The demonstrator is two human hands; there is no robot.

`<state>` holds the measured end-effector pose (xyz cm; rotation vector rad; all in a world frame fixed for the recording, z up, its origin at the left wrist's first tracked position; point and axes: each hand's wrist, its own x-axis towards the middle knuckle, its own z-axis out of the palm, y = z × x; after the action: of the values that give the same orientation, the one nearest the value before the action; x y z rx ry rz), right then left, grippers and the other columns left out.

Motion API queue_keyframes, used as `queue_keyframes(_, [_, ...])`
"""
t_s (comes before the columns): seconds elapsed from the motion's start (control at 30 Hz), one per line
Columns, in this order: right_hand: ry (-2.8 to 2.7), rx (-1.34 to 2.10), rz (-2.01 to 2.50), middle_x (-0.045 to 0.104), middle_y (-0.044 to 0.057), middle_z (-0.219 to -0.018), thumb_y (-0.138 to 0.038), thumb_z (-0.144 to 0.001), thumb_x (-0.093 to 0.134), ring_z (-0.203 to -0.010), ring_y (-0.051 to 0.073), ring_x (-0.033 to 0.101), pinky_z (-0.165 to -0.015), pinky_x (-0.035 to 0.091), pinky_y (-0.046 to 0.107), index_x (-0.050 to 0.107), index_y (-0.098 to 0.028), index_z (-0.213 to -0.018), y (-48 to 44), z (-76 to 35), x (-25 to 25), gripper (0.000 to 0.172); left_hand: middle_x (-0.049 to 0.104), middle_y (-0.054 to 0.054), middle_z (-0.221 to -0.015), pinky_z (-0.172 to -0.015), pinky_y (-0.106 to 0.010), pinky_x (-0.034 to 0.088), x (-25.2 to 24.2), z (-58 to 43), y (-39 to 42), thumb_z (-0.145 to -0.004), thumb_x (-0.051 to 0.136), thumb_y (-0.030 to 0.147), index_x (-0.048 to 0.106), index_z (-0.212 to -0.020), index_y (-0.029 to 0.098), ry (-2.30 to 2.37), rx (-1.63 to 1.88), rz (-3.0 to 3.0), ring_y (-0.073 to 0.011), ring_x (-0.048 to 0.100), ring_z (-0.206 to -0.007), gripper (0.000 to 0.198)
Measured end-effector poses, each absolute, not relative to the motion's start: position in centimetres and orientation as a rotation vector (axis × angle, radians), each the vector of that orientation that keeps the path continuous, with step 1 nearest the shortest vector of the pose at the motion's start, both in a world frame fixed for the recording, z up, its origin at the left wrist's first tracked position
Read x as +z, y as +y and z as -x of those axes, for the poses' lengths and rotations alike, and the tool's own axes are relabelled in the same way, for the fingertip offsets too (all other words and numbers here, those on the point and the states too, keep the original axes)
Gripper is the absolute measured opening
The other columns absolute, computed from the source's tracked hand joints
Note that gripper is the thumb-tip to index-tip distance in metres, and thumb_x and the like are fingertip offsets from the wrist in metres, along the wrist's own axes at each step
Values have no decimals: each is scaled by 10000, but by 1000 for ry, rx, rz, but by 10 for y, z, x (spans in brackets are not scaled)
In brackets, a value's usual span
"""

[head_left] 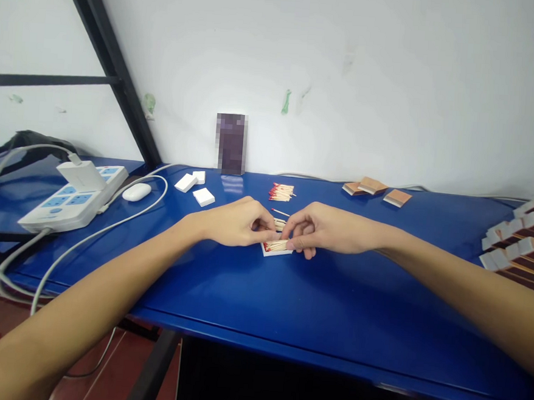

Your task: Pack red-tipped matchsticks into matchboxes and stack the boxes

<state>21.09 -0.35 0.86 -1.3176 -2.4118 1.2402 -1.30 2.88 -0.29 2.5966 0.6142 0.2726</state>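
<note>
A small white matchbox tray [278, 254] lies on the blue table, holding several red-headed matches [275, 246]. My left hand [240, 222] is closed at the tray's far left side, its thumb along the edge. Curled over the tray's right end is my right hand [315, 229], thumb and index finger pinched at the plain ends of the matches. The fingers partly hide the tray. Just behind the hands lie a single loose match [280, 212] and a few more matches, partly covered. A pile of loose matches [282, 192] sits farther back.
White trays [204, 197] stand back left, near a white earphone case [136, 192], a power strip [77, 199] and looping cables. A dark, blurred upright object [232, 144] leans on the wall. Matchbox sleeves [397, 198] lie back right; stacked matchboxes [527, 242] stand far right.
</note>
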Motion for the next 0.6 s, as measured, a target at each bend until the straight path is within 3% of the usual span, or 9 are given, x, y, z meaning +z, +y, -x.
queue_keyframes(0.13, [-2362,1278,1324,720,13,-690,-405,-798,710,-639,159,677,-665,523,294,712,-176,-941,-3,-209,7,270,648,-18,-656,-522,-232,381,-4,12,28,-889,620,429,749,-874,146,630,248,-2564,-97,531,-554,312])
queue_keyframes(0.37, [-2262,1428,1301,763,40,-784,-348,-773,737,-765,196,733,-749,585,331,722,-169,-985,0,-213,3,278,631,-6,-629,-508,-228,365,-4,11,27,-885,626,366,738,-872,143,628,260,-2579,-91,522,-525,251])
queue_keyframes(0.6, [-2212,1538,1237,747,25,-788,-335,-766,745,-752,170,727,-734,587,313,698,-154,-929,5,-214,-3,248,650,-13,-667,-527,-222,390,-4,11,25,-901,594,314,727,-874,147,579,250,-2592,-88,527,-546,215])
